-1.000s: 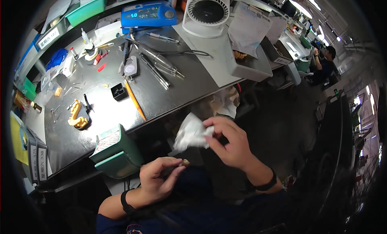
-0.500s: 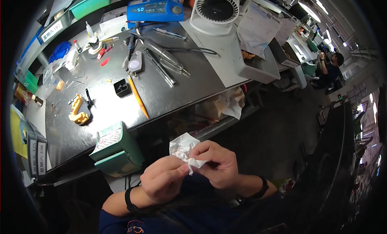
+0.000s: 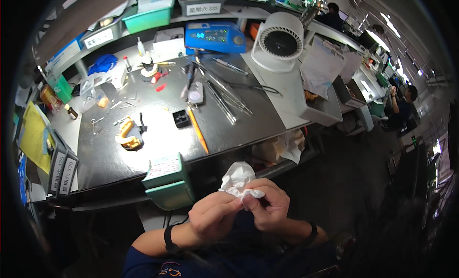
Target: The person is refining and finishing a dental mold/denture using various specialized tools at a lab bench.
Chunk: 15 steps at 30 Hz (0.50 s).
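Observation:
A crumpled white tissue [image 3: 237,177] is pinched between both hands, in front of the bench's near edge. My left hand [image 3: 213,214] grips its lower side with fingers curled. My right hand [image 3: 268,204] closes on the other side, thumb pressed against the folds. Whether anything is wrapped inside the tissue cannot be seen. On the bench beyond lie a yellow dental model [image 3: 127,134], a small black square box [image 3: 181,118] and an orange-handled tool [image 3: 198,130].
A green box [image 3: 170,194] juts from the bench edge left of my hands. A blue control unit [image 3: 214,37] and a white fan [image 3: 278,42] stand at the back. A grey bin [image 3: 321,110] with papers is at right. Another person [image 3: 406,103] sits far right.
The view has shifted, so the bench sits further right and lower. Both hands still hold the tissue; its folds have changed, and the right thumb now shows on it.

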{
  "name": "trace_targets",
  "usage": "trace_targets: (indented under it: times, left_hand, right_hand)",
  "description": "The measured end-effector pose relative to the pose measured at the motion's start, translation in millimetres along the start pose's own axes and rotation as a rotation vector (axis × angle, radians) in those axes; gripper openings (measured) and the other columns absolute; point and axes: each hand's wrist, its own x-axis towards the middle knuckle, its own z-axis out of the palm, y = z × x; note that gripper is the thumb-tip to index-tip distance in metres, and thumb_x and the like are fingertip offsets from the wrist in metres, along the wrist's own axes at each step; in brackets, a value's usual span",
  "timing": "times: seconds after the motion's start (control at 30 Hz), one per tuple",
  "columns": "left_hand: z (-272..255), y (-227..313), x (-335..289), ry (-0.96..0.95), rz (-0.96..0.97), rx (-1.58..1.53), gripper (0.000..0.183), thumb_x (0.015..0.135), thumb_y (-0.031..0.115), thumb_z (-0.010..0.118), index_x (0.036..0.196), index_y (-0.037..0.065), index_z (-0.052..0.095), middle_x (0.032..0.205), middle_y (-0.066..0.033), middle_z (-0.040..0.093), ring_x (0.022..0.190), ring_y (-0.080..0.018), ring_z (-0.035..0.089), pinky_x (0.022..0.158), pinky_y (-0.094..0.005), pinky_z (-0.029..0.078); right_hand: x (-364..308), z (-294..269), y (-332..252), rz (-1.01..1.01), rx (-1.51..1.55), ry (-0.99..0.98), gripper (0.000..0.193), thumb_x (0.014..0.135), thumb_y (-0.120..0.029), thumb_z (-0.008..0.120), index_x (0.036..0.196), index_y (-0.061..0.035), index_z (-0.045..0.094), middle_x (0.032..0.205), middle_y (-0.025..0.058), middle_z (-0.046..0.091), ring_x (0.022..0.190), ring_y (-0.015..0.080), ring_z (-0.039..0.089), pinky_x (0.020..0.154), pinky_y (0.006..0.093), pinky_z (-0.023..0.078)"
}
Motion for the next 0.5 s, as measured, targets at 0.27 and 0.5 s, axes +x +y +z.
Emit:
trace_targets:
  times: [0.27, 0.5]
  left_hand:
    - [-66, 19, 8, -0.074, 0.078, -0.174, 0.028, 0.083, -0.013, 0.071, 0.110, -0.004, 0.066, 0.086, -0.0188, 0.073, 0.075, -0.0301, 0.074, 0.065, -0.0374, 0.061]
    - [-126, 0, 5, 0.253, -0.270, -0.111, 0.028, 0.087, -0.014, 0.068, 0.113, -0.006, 0.062, 0.090, -0.0190, 0.073, 0.083, -0.0237, 0.073, 0.078, -0.0340, 0.059]
  right_hand:
    - [28, -22, 18, -0.227, -0.472, -0.070, 0.014, 0.082, 0.002, 0.077, 0.093, 0.0000, 0.070, 0.093, 0.0132, 0.071, 0.079, 0.0258, 0.070, 0.072, 0.0320, 0.056]
    - [40, -60, 79, -0.119, -0.919, -0.495, 0.020, 0.081, -0.009, 0.076, 0.100, -0.0043, 0.072, 0.099, 0.0113, 0.071, 0.082, 0.0332, 0.068, 0.076, 0.0397, 0.056]
